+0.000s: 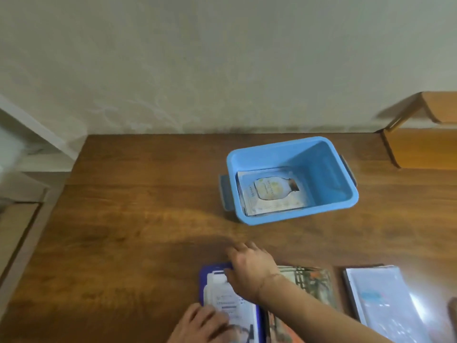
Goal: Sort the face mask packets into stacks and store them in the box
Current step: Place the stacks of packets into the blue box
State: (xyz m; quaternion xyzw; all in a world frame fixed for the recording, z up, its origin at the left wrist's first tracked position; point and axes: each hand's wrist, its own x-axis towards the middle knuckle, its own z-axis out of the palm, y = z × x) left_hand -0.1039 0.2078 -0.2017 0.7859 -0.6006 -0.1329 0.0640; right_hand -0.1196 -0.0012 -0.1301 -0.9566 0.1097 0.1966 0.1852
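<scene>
- purple-edged stack point(228, 297) of face mask packets lies at the near edge of the table point(138, 206), bottom centre of view, top packet white with a dark blue border
- right hand point(249, 267) reaches across from the right and rests on the stack's far end, fingers curled over the top edge, thumb side on the packet face; blur hides whether it really pinches or just presses
- left hand point(201, 323) sits on the near left part of the same stack, fingers bent and pressing down on the packet; grip not clear
- step looks like squaring up or gathering this stack before lifting it
- just right of it, partly under the right forearm, a patterned orange-green stack point(310, 284); further right a pale bluish stack point(385, 300), glare on it
- blue box point(291, 180) stands well apart, further back and to the right, grey handles on its ends, one pale stack with a bottle picture point(269, 191) already lying against its left side
- right half of the box floor is bare, so room for more
- next move likely needs both hands closing on the stack's edges, lifting it level so packets don't slide, then carrying it to the box's free side
- slick packets, could fan out if gripped loosely
</scene>
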